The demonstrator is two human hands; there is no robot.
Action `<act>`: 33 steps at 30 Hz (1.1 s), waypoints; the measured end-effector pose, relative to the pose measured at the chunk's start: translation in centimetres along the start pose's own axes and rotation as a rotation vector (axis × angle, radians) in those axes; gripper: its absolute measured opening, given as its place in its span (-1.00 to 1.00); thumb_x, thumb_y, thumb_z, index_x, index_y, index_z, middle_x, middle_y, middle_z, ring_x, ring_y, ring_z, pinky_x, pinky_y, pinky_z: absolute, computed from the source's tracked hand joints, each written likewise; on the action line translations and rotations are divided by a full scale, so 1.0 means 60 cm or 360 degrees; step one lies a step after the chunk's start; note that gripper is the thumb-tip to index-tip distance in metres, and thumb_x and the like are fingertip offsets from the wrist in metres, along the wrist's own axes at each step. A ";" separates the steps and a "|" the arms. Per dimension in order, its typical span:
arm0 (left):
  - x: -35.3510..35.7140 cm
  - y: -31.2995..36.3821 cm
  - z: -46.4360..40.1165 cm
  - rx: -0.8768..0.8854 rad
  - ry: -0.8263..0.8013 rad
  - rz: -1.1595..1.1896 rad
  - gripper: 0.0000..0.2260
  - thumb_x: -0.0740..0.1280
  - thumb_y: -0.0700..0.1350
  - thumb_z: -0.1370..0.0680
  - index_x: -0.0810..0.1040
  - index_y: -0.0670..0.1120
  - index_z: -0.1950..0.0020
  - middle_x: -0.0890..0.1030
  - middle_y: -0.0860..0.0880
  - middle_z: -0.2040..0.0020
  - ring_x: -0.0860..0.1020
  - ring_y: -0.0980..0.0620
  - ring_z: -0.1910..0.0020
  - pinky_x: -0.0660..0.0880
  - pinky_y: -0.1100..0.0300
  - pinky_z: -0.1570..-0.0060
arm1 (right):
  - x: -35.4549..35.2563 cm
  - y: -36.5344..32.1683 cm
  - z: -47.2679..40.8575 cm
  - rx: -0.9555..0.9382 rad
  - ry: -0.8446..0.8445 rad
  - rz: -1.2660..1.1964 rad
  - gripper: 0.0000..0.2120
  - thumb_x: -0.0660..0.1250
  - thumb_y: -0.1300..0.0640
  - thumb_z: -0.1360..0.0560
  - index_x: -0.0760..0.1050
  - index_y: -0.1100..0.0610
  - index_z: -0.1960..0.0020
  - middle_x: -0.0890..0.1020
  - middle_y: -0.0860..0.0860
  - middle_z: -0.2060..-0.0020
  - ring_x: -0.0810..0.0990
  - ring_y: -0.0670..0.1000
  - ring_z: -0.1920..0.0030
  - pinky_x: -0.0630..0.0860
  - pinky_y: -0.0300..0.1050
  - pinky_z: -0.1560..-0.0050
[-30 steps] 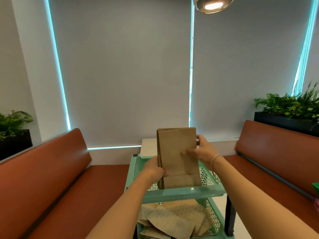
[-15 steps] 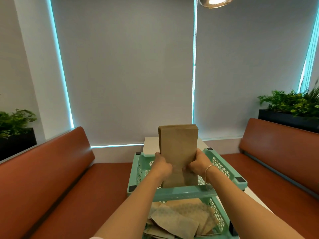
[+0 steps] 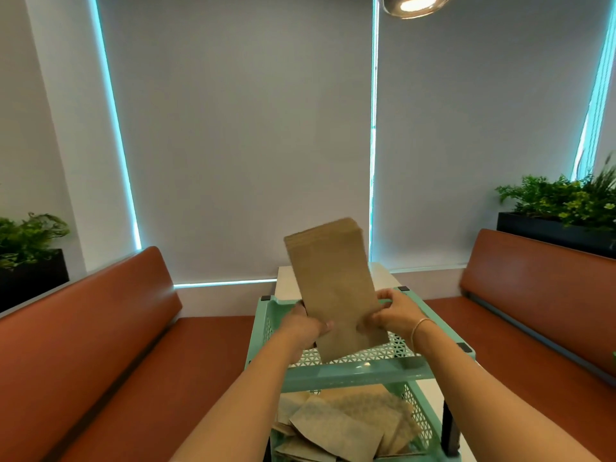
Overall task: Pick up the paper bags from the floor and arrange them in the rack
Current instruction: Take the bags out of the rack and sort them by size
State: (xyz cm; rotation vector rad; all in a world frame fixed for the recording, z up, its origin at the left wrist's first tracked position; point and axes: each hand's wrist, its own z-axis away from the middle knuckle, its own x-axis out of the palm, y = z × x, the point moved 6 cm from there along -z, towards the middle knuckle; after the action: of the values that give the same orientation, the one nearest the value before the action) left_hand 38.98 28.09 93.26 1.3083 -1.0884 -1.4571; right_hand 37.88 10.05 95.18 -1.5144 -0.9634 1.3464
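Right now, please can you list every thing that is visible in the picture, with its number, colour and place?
stack of paper bags: one stack, brown, held upright and tilted above the rack's top tray
rack: one, mint green, perforated trays, centre bottom
loose paper bags: several, brown, piled untidily in the lower tray
table: one, white, behind the rack
benches: two, reddish brown, left and right
planters: two, black with green plants, behind each bench
blinds: two, grey, on the back wall, with light at their edges
lamp: one, lit, top edge
bracelet: one, thin, on the right wrist
left hand: grips the stack's left edge
right hand: grips the stack's right edge
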 end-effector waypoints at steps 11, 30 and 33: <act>0.054 0.016 0.029 -0.0089 -0.0106 0.1261 -0.64 0.25 -0.41 -0.54 0.38 -0.20 -0.31 0.52 -0.19 -0.18 0.50 -0.14 -0.07 0.47 -0.13 0.01 | -0.009 -0.035 0.010 -0.0005 -0.0104 -0.0955 -0.23 0.42 0.52 -0.28 0.21 0.24 -0.41 0.51 0.21 -0.14 0.56 0.15 0.03 0.58 0.01 0.12; -0.035 0.024 0.023 -0.0042 0.0305 -0.0014 -0.45 0.41 -0.22 -0.48 0.25 -0.16 -0.40 0.47 -0.18 -0.29 0.48 -0.16 -0.25 0.45 -0.08 -0.24 | -0.046 0.018 -0.012 0.0084 0.0033 -0.0080 -0.52 0.34 0.57 -0.27 0.48 0.23 -0.11 0.59 0.18 0.06 0.54 0.21 -0.02 0.54 0.15 -0.04; -0.022 0.005 0.026 -0.0122 0.0288 -0.0147 -0.34 0.36 -0.20 -0.53 0.05 -0.11 -0.50 0.37 -0.16 -0.34 0.41 -0.13 -0.27 0.43 0.03 -0.22 | -0.036 0.041 -0.016 0.0207 0.0007 0.0206 -0.62 0.33 0.45 -0.35 0.51 0.17 -0.11 0.58 0.16 0.00 0.51 0.21 -0.12 0.46 0.19 -0.22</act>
State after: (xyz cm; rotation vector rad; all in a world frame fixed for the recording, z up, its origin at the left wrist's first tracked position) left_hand 37.52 29.36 93.93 1.4212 -0.8566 -1.4031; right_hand 38.57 7.12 93.56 -1.5004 -0.7704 1.4677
